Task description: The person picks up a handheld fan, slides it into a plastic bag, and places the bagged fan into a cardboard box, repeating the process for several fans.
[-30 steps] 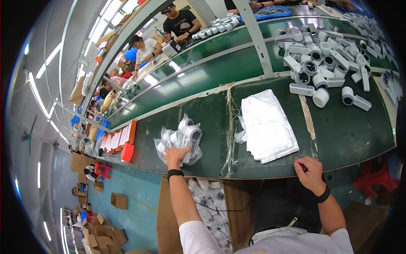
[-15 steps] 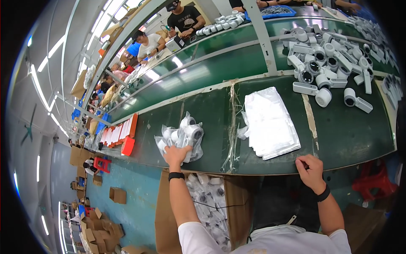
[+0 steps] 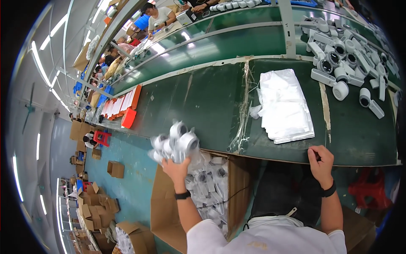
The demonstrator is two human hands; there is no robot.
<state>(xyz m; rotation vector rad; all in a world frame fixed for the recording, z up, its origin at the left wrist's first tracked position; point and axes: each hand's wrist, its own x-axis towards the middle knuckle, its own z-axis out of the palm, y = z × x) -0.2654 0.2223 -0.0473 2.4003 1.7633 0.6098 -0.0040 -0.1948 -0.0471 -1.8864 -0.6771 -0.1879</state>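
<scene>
Several white round-headed devices in clear plastic bags (image 3: 176,142) are gripped in my left hand (image 3: 176,170), just off the table's front edge and beside an open cardboard box (image 3: 240,186). More bagged white devices (image 3: 211,182) fill that box. My right hand (image 3: 322,165) is curled closed at the front edge of the green table (image 3: 203,101), with nothing visible in it. Beyond it lies a stack of white plastic bags (image 3: 287,108). A heap of unbagged white devices with flat handles (image 3: 342,55) covers the far right of the table.
Orange-red boxes with white tops (image 3: 122,103) stand at the table's left end. A metal post (image 3: 287,31) rises at the back edge. Across the green bench, people work. A red stool (image 3: 370,188) is under the table's right side; cardboard boxes (image 3: 97,211) stand on the left floor.
My left hand has lifted the bagged devices off the table and brought them toward me, past its front edge. My right hand stays closed by the edge. The view has shifted.
</scene>
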